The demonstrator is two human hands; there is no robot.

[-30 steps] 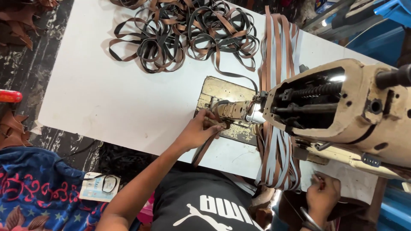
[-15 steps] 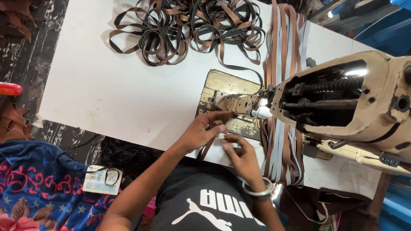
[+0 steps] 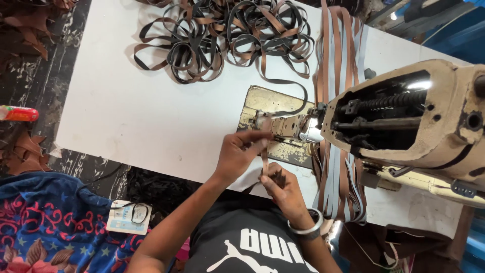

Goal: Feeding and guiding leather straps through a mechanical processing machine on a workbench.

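My left hand (image 3: 242,151) pinches a narrow brown strap (image 3: 264,157) at the worn plate (image 3: 268,101) of a beige sewing machine (image 3: 414,116), close to the needle area. My right hand (image 3: 280,187), with a metal bangle on the wrist, grips the same strap just below, near the table's front edge. The strap runs from the machine back up to a pile of looped brown and black straps (image 3: 222,35) at the far side of the white table (image 3: 151,116).
A bundle of long brown and grey straps (image 3: 338,167) hangs over the table beside the machine. A patterned blue cloth (image 3: 45,227) and a small card (image 3: 126,217) lie at lower left. Leather scraps (image 3: 20,151) and a red object (image 3: 17,114) lie on the floor left.
My right hand has come up from below the table's edge at lower right and taken hold of the strap beneath my left hand. My left hand stayed at the plate.
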